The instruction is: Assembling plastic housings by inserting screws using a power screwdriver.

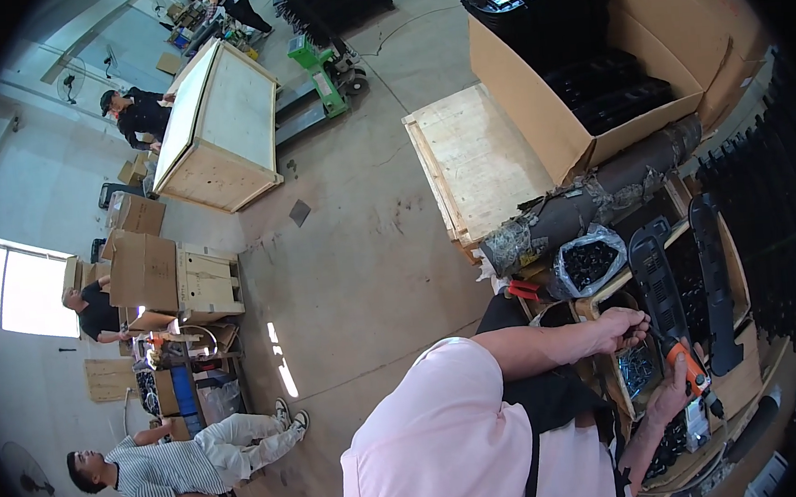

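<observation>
My right hand [670, 397] is wrapped round an orange and black power screwdriver [690, 368], a cable running from its end. My left hand [623, 328] is closed in a pinch by the tool's front end; what its fingertips hold is too small to make out. Just beyond both hands lies a long black plastic panel [657, 275] with slots in it. A second long black plastic part [715, 280] lies beside it. Below my left hand a wooden compartment holds many loose silvery screws [636, 368].
A clear bag of small black parts [591, 263] and a red-handled tool [525, 290] lie near my left arm. Beyond stand a cardboard box [536, 97] of black parts, a dark roll [599, 191] and a wooden crate [474, 149]. Several people work at the left, near a green pallet truck [318, 82].
</observation>
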A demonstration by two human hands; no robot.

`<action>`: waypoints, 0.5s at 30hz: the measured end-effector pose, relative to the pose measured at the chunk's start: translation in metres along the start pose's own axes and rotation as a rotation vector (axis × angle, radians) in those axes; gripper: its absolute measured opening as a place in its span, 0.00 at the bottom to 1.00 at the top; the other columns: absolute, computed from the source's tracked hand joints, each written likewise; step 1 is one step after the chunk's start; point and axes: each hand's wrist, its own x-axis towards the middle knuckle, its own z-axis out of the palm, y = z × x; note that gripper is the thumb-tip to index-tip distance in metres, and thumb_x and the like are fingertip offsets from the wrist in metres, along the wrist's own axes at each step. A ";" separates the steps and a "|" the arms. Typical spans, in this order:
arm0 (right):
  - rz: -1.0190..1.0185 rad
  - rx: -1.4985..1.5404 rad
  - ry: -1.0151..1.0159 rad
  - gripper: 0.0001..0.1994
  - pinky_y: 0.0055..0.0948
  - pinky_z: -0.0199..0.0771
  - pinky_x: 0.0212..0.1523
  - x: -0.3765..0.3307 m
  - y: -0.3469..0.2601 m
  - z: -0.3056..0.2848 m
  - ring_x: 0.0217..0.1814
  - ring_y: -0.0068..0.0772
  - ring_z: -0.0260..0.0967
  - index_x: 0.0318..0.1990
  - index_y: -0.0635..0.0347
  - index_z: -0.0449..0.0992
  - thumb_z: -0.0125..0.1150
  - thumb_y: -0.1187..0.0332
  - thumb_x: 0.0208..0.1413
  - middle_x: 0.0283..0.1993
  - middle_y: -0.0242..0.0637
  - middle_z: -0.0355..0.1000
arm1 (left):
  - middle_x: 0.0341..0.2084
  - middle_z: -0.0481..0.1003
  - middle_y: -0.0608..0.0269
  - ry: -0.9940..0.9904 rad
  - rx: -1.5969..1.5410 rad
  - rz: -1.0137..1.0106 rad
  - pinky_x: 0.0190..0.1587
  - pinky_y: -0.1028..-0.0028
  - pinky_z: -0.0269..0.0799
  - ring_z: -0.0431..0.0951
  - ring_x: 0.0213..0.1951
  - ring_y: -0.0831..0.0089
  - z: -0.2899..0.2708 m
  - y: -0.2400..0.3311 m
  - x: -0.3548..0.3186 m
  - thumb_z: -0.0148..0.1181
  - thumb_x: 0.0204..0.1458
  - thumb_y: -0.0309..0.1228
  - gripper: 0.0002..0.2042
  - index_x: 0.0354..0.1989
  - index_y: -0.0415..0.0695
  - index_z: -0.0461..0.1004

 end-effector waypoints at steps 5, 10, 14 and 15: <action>0.014 -0.007 -0.023 0.25 0.40 0.74 0.65 0.002 -0.008 0.007 0.64 0.43 0.71 0.68 0.67 0.62 0.60 0.72 0.67 0.64 0.53 0.70 | 0.30 0.78 0.69 -0.048 -0.016 -0.012 0.27 0.78 0.79 0.79 0.28 0.78 -0.001 0.004 0.001 0.53 0.69 0.34 0.09 0.46 0.44 0.77; -0.003 -0.003 -0.054 0.24 0.40 0.69 0.69 0.011 -0.008 -0.006 0.64 0.42 0.70 0.67 0.67 0.63 0.60 0.73 0.66 0.63 0.52 0.70 | 0.27 0.77 0.71 -0.079 0.026 -0.034 0.26 0.78 0.76 0.78 0.27 0.78 0.005 0.006 0.003 0.54 0.68 0.35 0.09 0.42 0.46 0.78; -0.001 -0.043 -0.067 0.23 0.41 0.68 0.70 0.014 -0.020 -0.001 0.64 0.42 0.69 0.67 0.67 0.63 0.59 0.72 0.67 0.63 0.53 0.70 | 0.27 0.75 0.73 -0.109 0.030 -0.049 0.27 0.80 0.74 0.76 0.27 0.80 0.011 0.006 0.005 0.55 0.69 0.39 0.10 0.43 0.47 0.79; -0.003 -0.036 -0.071 0.23 0.41 0.68 0.70 0.015 -0.021 0.001 0.64 0.42 0.69 0.67 0.67 0.63 0.59 0.72 0.67 0.63 0.53 0.70 | 0.27 0.75 0.74 -0.126 0.027 -0.054 0.28 0.79 0.74 0.76 0.28 0.80 0.011 0.008 0.006 0.54 0.69 0.39 0.10 0.44 0.47 0.78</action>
